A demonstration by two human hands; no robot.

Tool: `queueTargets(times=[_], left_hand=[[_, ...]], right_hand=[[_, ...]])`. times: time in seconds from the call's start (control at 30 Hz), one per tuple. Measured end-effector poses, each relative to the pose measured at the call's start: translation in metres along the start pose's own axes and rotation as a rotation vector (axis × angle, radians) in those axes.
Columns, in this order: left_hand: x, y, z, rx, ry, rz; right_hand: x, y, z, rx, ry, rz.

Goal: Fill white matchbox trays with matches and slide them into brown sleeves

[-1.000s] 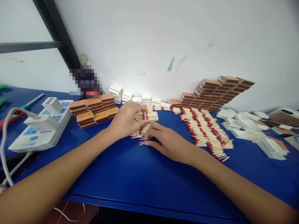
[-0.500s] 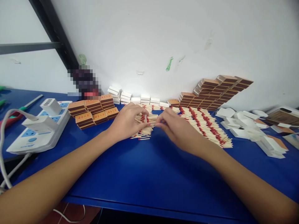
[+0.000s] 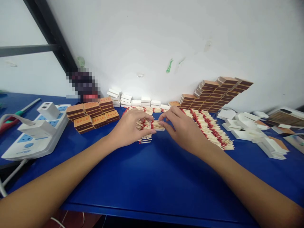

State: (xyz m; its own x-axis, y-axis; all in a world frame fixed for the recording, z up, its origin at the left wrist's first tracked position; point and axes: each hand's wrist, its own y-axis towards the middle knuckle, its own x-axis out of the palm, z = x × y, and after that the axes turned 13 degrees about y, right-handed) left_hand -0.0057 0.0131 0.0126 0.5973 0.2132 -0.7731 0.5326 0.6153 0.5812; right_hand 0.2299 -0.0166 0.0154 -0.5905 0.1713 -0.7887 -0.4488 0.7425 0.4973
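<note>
A small matchbox tray (image 3: 158,126) filled with matches is held above the blue table between my two hands. My left hand (image 3: 128,129) grips its left end, thumb below and fingers above, where red match heads show. At the right end, the bent thumb and fingers of my right hand (image 3: 182,127) close on the tray; whether they also pinch some matches I cannot tell. Loose matches (image 3: 145,139) lie under and behind my left hand. To the right of my right hand spreads a wide bed of matches (image 3: 211,128) in rows with red heads.
Matchboxes (image 3: 93,115) are stacked at left, with a taller matchbox stack (image 3: 213,95) against the wall. White trays (image 3: 145,101) line the back. More white trays (image 3: 251,126) lie jumbled at right. A power strip (image 3: 45,139) with chargers and cables sits at far left.
The tray full of matches now shows more plainly between my hands, slightly lower and turned towards me. My right fingertips have opened a little around its right end. The view has shifted slightly.
</note>
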Motion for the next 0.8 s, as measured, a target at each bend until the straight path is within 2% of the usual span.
queueTargets(times=[0.23, 0.33, 0.43, 0.5, 0.63, 0.8], left_hand=[[-0.004, 0.004, -0.004, -0.073, 0.034, 0.004], [-0.006, 0.005, -0.010, -0.130, 0.087, 0.030], [-0.005, 0.005, -0.015, -0.140, 0.119, 0.046], [-0.005, 0.005, -0.017, -0.134, 0.130, 0.051], [-0.005, 0.004, -0.017, -0.130, 0.134, 0.044], [-0.005, 0.003, -0.015, -0.121, 0.141, 0.003]], right_hand=[[-0.001, 0.000, -0.005, -0.076, 0.082, 0.086], [0.005, -0.003, -0.011, -0.104, 0.188, -0.027], [0.015, -0.007, -0.014, -0.061, 0.266, -0.223], [0.021, -0.009, -0.014, -0.026, 0.283, -0.299], [0.028, -0.010, -0.013, -0.007, 0.286, -0.334], [0.024, -0.010, -0.018, -0.012, 0.180, -0.377]])
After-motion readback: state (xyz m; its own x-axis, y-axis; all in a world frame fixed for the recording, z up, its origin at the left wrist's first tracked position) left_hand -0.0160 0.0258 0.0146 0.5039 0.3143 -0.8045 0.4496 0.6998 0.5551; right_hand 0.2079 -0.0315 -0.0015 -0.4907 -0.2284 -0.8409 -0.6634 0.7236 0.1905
